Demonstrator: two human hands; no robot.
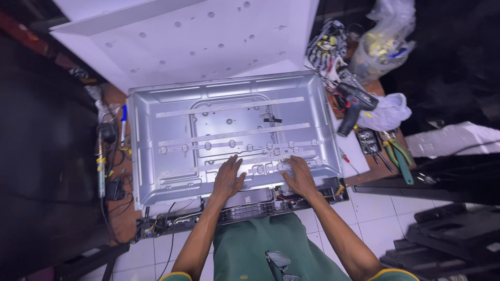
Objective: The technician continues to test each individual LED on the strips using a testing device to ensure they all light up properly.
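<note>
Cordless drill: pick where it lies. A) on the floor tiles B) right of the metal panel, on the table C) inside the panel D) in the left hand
B: the cordless drill lies on the table beside the metal panel's right edge, away from both hands.

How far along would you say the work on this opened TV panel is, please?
Done: the white sheet is off and lies behind the metal tray, baring the light strips. In hand: the left hand and right hand press flat on the nearest strip. Left: three more strips sit in the tray, the sheet is not back on, and the drill lies unused to the right.
</note>
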